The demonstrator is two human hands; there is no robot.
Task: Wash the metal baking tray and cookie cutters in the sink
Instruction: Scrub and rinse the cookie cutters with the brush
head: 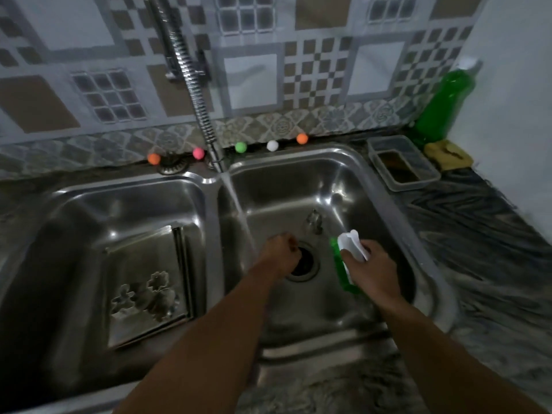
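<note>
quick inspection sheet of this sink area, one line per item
surface: double steel sink set in a dark marbled counter; tap running into the right basin
job's things: metal baking tray lies in the left basin with cookie cutters on it; one more cutter stands in the right basin
clutter: green bottle, clear plastic tub, yellow sponge, small coloured balls along the back ledge
grippers: left hand curled over the drain, contents not visible; right hand grips a green and white bottle
cables: nothing seen
surroundings: patterned tile wall, dim light
</note>
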